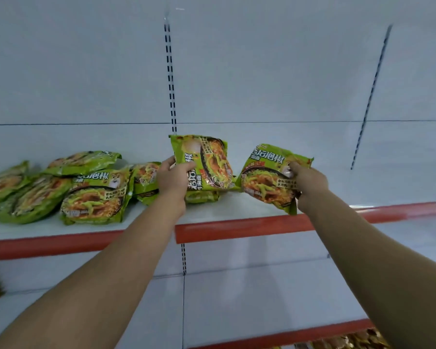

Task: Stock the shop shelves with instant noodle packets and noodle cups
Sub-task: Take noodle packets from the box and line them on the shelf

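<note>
1. Low at the right, on a lower shelf, lie golden-brown packs (350, 340), too blurred to name.
2. The left hand (173, 178) grips a green noodle packet (207, 162) by its left edge, fingers curled round it. The packet stands upright above the red-edged shelf (237, 229).
3. The right hand (310, 183) pinches a second green packet (267, 180) at its right side, tilted over the shelf.
4. A flat packet (202, 196) lies on the shelf beneath the upright one.
5. Left of the hands, a loose pile of packets (93, 195) rests on the shelf.
6. Behind stands the white back panel (262, 71).
</note>
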